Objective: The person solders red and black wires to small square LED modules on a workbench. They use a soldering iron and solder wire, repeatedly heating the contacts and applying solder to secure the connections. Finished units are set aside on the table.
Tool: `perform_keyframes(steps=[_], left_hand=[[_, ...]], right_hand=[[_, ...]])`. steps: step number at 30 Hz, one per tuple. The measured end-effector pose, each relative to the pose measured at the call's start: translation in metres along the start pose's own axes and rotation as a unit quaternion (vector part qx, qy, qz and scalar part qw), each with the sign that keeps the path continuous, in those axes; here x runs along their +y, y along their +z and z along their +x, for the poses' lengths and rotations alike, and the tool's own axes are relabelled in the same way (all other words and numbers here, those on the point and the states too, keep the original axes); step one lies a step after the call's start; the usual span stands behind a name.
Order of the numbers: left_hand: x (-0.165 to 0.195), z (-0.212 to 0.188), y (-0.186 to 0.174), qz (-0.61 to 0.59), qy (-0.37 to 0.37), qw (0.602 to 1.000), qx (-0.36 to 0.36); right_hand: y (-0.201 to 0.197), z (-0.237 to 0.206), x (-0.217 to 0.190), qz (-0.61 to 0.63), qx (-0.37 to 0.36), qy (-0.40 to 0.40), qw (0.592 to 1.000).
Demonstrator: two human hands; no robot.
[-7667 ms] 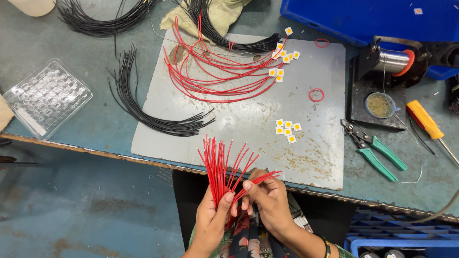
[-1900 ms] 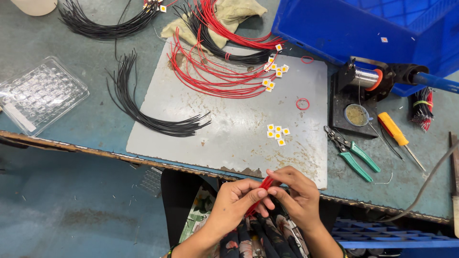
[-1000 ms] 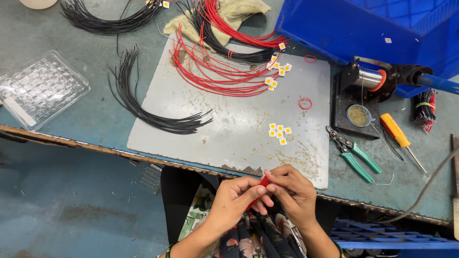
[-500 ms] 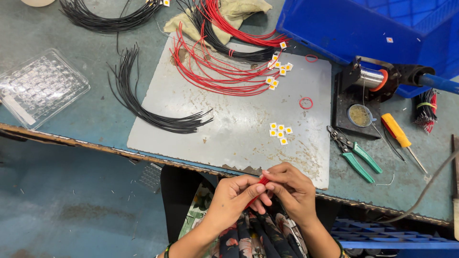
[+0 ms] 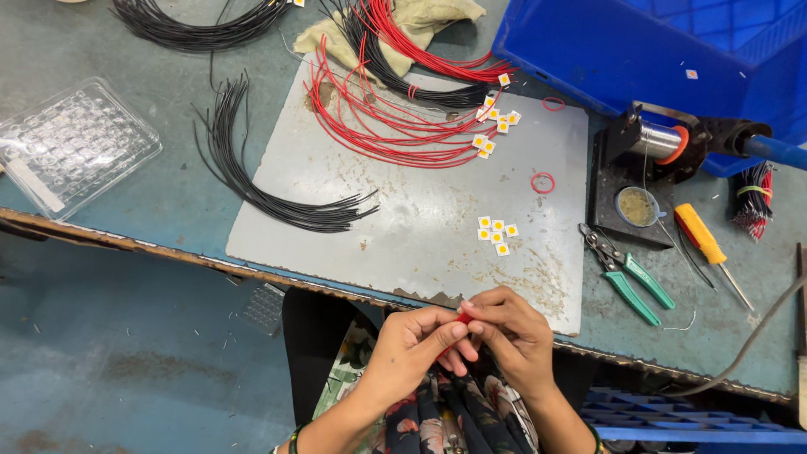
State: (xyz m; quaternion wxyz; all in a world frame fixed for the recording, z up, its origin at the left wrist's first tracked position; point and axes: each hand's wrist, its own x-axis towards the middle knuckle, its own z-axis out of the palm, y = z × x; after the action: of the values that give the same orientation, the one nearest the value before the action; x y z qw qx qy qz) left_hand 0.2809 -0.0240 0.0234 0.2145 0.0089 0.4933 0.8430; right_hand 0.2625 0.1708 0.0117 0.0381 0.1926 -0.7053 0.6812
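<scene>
Both hands meet just below the near edge of the bench, over the person's lap: the grip of the left hand (image 5: 412, 349) is a narrow pinch of thumb and forefinger closed on a small red piece (image 5: 463, 318), and the right hand (image 5: 514, 336) closes its fingertips on the same piece from the other side, so that only a sliver of red shows between them. On the bench (image 5: 168, 193) lies a grey metal sheet (image 5: 420, 210). A cluster of small white squares with yellow centres (image 5: 496, 235) rests on the sheet, well apart from the hands; a second cluster (image 5: 496, 126) lies farther back at the ends of a looped bundle of red wires (image 5: 378, 126). A curved bundle of black wires (image 5: 252, 185) lies partly on the sheet's left edge, and another black bundle (image 5: 193, 25) lies at the far left. Two red rubber rings (image 5: 543, 182) lie on the sheet's right part. Right of the sheet stand a solder spool on a dark stand (image 5: 651, 143) and a round tin (image 5: 636, 206); green-handled cutters (image 5: 626, 273) and a yellow-handled screwdriver (image 5: 702, 240) lie near them. A clear plastic tray (image 5: 71, 147) sits at far left, a blue crate (image 5: 656, 50) at upper right.
</scene>
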Motion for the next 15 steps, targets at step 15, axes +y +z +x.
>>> perform_keyframes(steps=[15], left_hand=[[0.0012, 0.0009, 0.0016, -0.012, 0.012, 1.0, -0.002]], right_hand=[[0.0061, -0.0019, -0.0036, -0.022, 0.026, 0.0, 0.999]])
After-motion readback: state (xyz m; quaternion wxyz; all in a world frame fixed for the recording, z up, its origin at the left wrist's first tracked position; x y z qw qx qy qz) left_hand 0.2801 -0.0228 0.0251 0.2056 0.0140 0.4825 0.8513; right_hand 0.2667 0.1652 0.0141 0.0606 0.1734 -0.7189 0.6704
